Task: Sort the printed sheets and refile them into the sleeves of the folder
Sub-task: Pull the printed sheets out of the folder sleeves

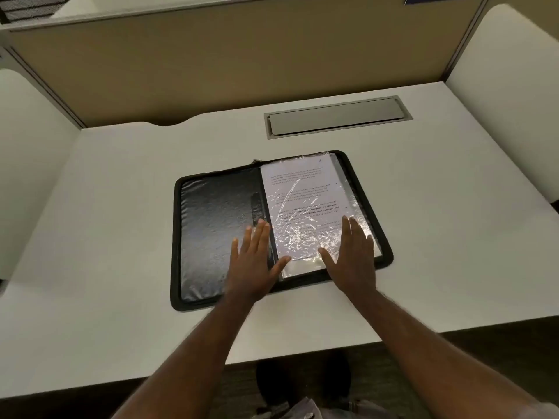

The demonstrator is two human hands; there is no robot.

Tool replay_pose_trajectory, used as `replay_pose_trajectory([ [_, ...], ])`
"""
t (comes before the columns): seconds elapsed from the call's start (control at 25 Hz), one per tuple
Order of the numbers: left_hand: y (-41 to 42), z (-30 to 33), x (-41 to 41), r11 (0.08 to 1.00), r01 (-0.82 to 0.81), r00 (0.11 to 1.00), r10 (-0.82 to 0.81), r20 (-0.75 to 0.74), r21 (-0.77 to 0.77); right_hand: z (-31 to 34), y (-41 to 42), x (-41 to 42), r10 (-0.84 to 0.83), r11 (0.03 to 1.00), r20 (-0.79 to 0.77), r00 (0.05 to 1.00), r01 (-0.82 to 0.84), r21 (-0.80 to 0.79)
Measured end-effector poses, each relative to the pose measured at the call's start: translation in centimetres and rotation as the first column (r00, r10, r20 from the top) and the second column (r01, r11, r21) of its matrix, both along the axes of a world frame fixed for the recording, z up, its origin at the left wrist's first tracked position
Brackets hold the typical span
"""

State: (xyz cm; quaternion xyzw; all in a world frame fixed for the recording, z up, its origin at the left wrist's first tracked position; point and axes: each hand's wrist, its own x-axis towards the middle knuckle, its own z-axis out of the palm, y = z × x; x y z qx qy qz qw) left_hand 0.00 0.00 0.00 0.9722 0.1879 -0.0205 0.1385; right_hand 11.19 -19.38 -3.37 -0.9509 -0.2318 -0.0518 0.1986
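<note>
A black zip folder (211,213) lies open on the white desk (121,237). Its left half is a bare black inner cover. On its right half lies a stack of clear, crinkled sleeves (305,234); the top one holds a printed sheet (296,182) with lines of text and a number at its top right corner. My left hand (254,258) lies flat with straight fingers across the folder's spine, thumb on the sleeve's lower left corner. My right hand (351,255) rests flat on the lower right part of the top sleeve, fingers straight.
A grey cable-hatch lid (335,116) is set into the desk behind the folder. Beige partition panels (242,65) stand at the back and white ones on both sides. The desk's front edge runs just below my forearms, with dark floor and shoes beneath.
</note>
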Motion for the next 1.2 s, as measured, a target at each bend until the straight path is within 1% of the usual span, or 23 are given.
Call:
replay_pose_trajectory([
  [0.08, -0.9, -0.4, 0.3, 0.999, 0.031, 0.998, -0.032, -0.057, -0.02, -0.4, -0.1, -0.4, -0.099, 0.995, -0.041, 0.994, 0.1, 0.02],
  [0.24, -1.6, -1.7, 0.8, 0.994, 0.103, 0.984, -0.105, -0.146, -0.027, -1.0, 0.2, -1.4, -0.222, 0.972, -0.09, 0.971, 0.213, -0.099],
  [0.36, -1.1, -2.3, 1.5, 0.989, 0.138, 0.977, -0.144, -0.156, -0.048, -1.4, 0.7, -1.4, -0.284, 0.951, -0.097, 0.954, 0.267, -0.157],
  [0.48, -0.8, -2.8, 2.1, 0.982, 0.184, 0.967, -0.187, -0.175, -0.033, -2.1, 0.9, -1.5, -0.275, 0.94, -0.068, 0.959, 0.253, -0.23],
  [0.6, -0.4, -3.2, 2.3, 0.974, 0.223, 0.952, -0.226, -0.206, -0.04, -2.7, 1.0, -1.5, -0.253, 0.944, -0.077, 0.964, 0.228, -0.238],
  [0.72, -0.3, -3.3, 2.2, 0.972, 0.224, 0.951, -0.233, -0.201, -0.068, -2.8, 1.1, -1.6, -0.235, 0.962, -0.115, 0.965, 0.214, -0.168],
  [0.76, -0.3, -3.4, 2.2, 0.971, 0.229, 0.951, -0.239, -0.198, -0.073, -2.9, 1.1, -1.6, -0.236, 0.968, -0.141, 0.961, 0.221, -0.119],
  [0.84, -0.2, -3.3, 2.2, 0.968, 0.239, 0.949, -0.249, -0.194, -0.078, -2.5, 1.2, -1.3, -0.24, 0.968, -0.169, 0.956, 0.25, 0.037],
  [0.92, -0.2, -3.3, 2.1, 0.967, 0.242, 0.949, -0.254, -0.189, -0.083, -1.7, 1.1, -0.7, -0.266, 0.932, -0.154, 0.952, 0.295, 0.212],
  [1.0, -0.2, -3.3, 2.0, 0.966, 0.245, 0.95, -0.256, -0.181, -0.08, -0.8, 0.9, 0.2, -0.326, 0.865, -0.191, 0.926, 0.374, 0.334],
  [1.08, -0.2, -3.4, 1.9, 0.966, 0.247, 0.949, -0.258, -0.184, -0.081, 0.1, 0.5, 1.0, -0.368, 0.803, -0.282, 0.886, 0.456, 0.383],
  [1.12, -0.2, -3.4, 1.9, 0.965, 0.248, 0.948, -0.259, -0.186, -0.082, 0.3, 0.3, 1.3, -0.384, 0.784, -0.321, 0.866, 0.489, 0.381],
  [1.2, -0.1, -3.4, 1.9, 0.964, 0.253, 0.947, -0.264, -0.185, -0.081, 0.5, -0.3, 1.7, -0.411, 0.776, -0.352, 0.841, 0.525, 0.349],
])
